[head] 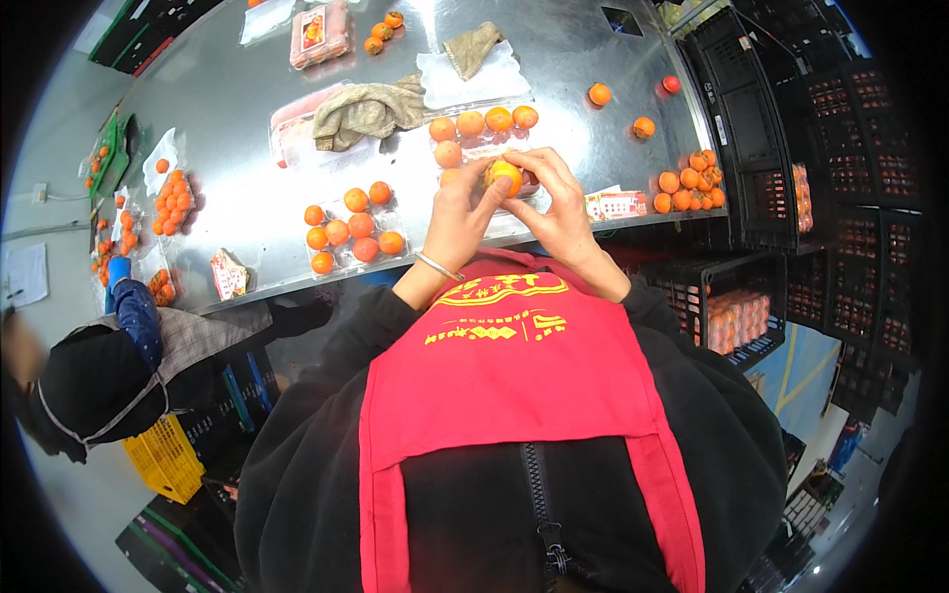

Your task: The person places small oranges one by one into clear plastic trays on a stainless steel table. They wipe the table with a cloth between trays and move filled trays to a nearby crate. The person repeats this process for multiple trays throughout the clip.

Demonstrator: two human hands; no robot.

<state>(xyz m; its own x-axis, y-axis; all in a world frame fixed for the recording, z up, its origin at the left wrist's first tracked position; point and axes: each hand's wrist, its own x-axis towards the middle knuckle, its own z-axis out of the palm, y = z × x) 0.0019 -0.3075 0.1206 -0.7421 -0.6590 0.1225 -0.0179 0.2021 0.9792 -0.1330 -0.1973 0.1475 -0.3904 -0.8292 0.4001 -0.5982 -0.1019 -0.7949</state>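
Between the fingers of my left hand (461, 211) and my right hand (554, 204) is an orange-yellow persimmon (504, 178), held by both near the table's front edge. Just beyond it lies a clear plastic tray (482, 141) with persimmons along its back row and left side; my hands hide its front part. Left of my left hand, another clear tray (377, 213) holds several persimmons. A crumpled grey-brown cloth (367, 111) lies behind, and a folded cloth (473, 50) rests on white padding sheets (445, 81).
A persimmon pile (689, 181) and printed cards (615, 204) lie at the right of the metal table (245, 111). Black crates (749, 133) stand beyond its right edge. A closed, filled pack (320, 35) lies at the back. A co-worker (104, 363) stands at the left.
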